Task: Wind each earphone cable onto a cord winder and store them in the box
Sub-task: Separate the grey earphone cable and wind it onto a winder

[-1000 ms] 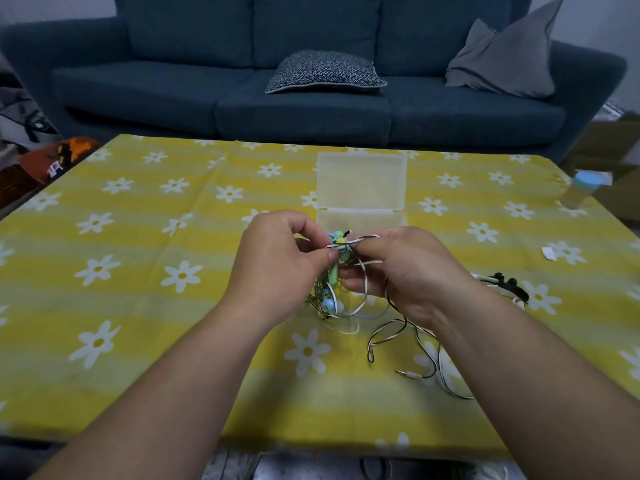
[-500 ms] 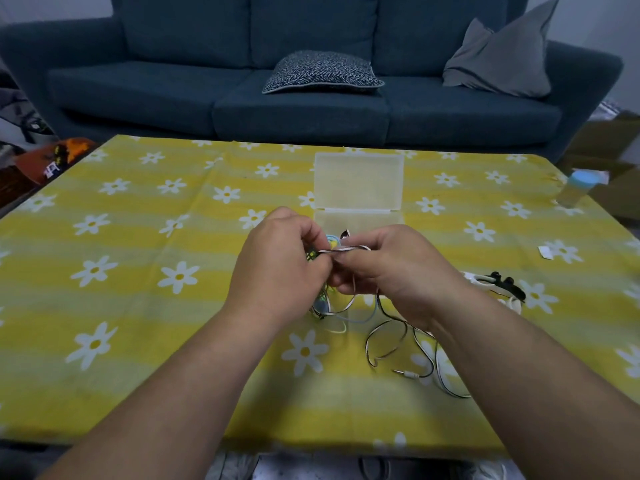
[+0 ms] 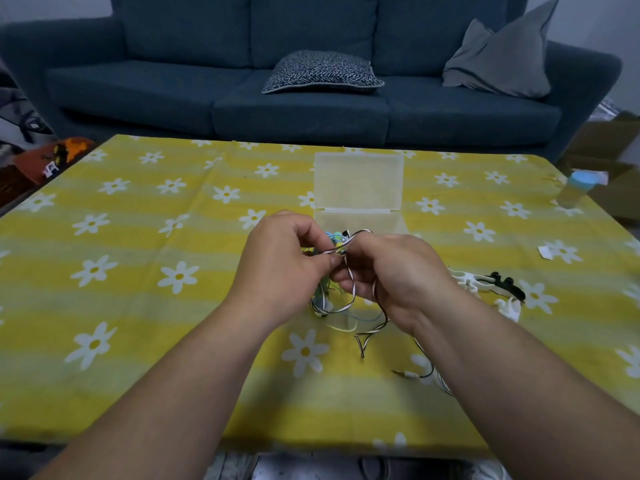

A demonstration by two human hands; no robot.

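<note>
Black-white cable (image 3: 352,292) pinched by left hand (image 3: 284,268) and right hand (image 3: 401,271); coloured tangle (image 3: 322,299) beneath, perhaps more earphones.

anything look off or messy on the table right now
Yes: the earphone cables form a knotted bunch between the left hand and right hand, several colours snarled together, with one plug end trailing loose on the tablecloth. The cord winders lie unused at the right.
</note>
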